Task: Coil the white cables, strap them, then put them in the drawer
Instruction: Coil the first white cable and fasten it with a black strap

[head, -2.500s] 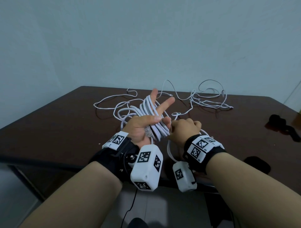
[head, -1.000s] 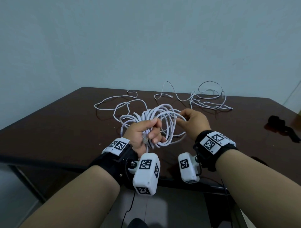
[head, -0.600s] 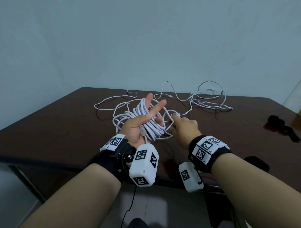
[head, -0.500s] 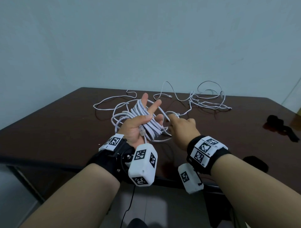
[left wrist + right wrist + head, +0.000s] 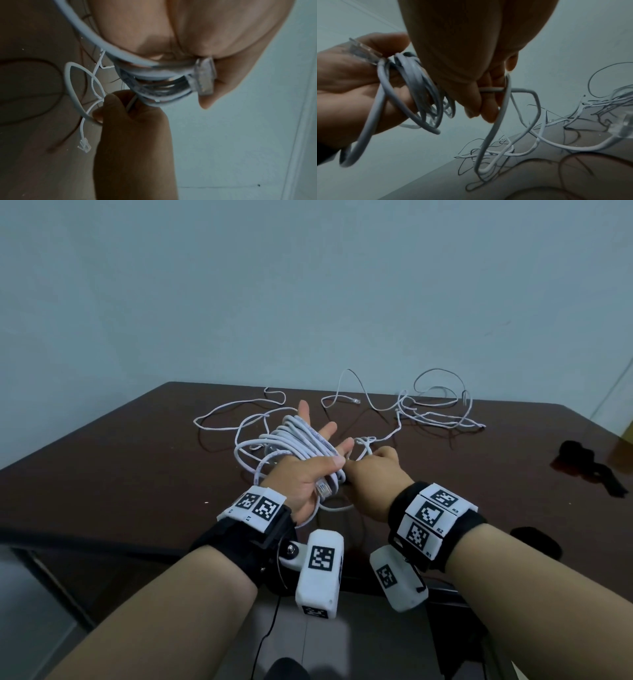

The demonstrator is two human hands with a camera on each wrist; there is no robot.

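A coil of white cable (image 5: 308, 440) lies across my left hand (image 5: 301, 477), which is palm up above the table with fingers stretched out. The thumb presses the coil and its clear plug (image 5: 323, 490) against the palm. My right hand (image 5: 373, 470) is right beside it and pinches the cable's free strand (image 5: 494, 121) between thumb and fingertips, close to the coil (image 5: 419, 83). The strand trails off to the table. In the left wrist view the coil (image 5: 154, 86) and plug (image 5: 205, 78) sit under the thumb, with the right hand (image 5: 123, 108) just below.
More loose white cables (image 5: 435, 412) lie tangled at the back right of the dark brown table (image 5: 120, 474), and a thin one (image 5: 233, 412) loops at the back left. Black straps (image 5: 589, 467) lie at the right edge. Another black piece (image 5: 536, 546) is near the front right.
The left hand, closed round the coil a second ago, has stretched its fingers out. The right hand has come in against the coil with the strand.
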